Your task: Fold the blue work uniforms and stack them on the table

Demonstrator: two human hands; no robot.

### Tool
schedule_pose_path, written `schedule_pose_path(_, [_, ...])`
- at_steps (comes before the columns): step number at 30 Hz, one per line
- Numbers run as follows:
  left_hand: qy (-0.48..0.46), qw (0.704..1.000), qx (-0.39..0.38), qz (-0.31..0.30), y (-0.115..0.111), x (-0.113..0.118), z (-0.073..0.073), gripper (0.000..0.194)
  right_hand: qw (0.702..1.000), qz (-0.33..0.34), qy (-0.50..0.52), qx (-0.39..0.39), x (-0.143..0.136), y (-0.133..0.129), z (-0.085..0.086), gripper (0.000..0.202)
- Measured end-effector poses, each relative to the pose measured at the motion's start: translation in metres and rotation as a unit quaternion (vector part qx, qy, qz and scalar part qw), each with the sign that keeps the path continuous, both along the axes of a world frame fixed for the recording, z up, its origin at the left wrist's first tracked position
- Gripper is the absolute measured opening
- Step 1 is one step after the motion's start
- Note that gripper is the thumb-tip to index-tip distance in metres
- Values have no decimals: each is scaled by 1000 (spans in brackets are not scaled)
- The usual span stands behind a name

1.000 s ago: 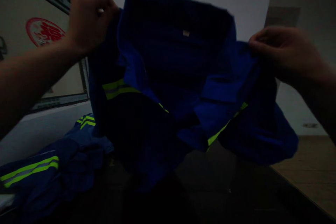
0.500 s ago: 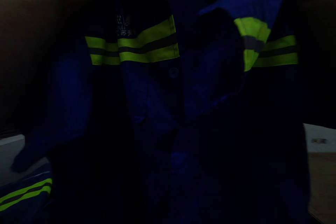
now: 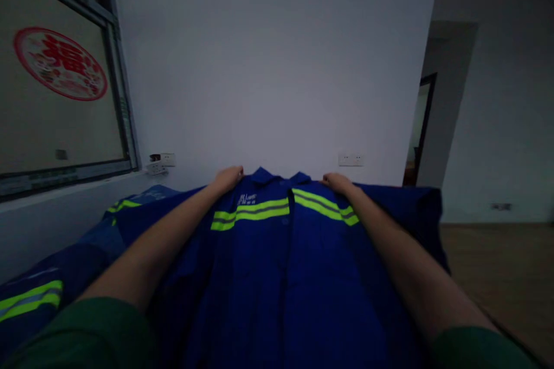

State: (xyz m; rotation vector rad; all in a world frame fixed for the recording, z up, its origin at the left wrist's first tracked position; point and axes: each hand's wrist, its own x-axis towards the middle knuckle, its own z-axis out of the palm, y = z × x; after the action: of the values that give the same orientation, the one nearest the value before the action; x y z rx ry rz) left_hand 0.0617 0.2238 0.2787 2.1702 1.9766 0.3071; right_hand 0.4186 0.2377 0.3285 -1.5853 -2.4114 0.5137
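Jacket, bunched a second ago, now spreads wide, both front panels showing, right of window | left hand closed on window-side shoulder | right hand closed on far shoulder

Jacket: hem cut off
Chest print: too small to read
Window: cut off left
Pile: cut off left

Kinda dim in here, but I can see a window with a big round red sticker on it. Just right of the window, lower down, there's a wall socket. Way further right of it: a socket pair, then a dark door frame and some brownish floor.
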Motion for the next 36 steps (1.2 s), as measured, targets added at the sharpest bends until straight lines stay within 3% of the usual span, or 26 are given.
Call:
schedule_pose_path(3, [11,995,-93,-17,-28,26,-109,37,993,-49,-85,-69,15,-31,-122,4])
schedule_pose_path(5, [4,989,-141,-41,-55,40,-165,41,987,-51,-112,-101,21,-52,-180,22])
schedule_pose_path(8, [-19,977,-193,-88,-98,55,-222,48,982,-27,-130,-136,27,-78,-234,37])
schedule_pose_path(11, [-39,967,-214,-134,-131,58,-250,58,979,0,-168,-114,34,-98,-265,45])
schedule_pose_path(15, [-42,967,-197,-155,-147,49,-262,60,978,11,-187,-89,41,-114,-280,48])
schedule_pose_path(18, [-42,965,-202,-161,-144,42,-262,59,978,6,-197,-69,35,-110,-271,43])
schedule_pose_path(21, [-50,957,-238,-159,-138,44,-254,58,984,7,-176,-24,15,-89,-254,33])
schedule_pose_path(24, [-58,959,-239,-144,-130,63,-241,58,989,37,-144,-24,-14,-64,-248,31])
schedule_pose_path(28, [-93,963,-193,-162,-126,105,-229,56,978,112,-160,-77,-47,-46,-262,29])
schedule_pose_path(32, [-112,964,-187,-153,-135,130,-235,54,971,154,-163,-81,-51,-46,-274,27])
schedule_pose_path(36, [-99,973,-140,-151,-147,130,-244,50,972,174,-148,-57,-39,-39,-271,12])
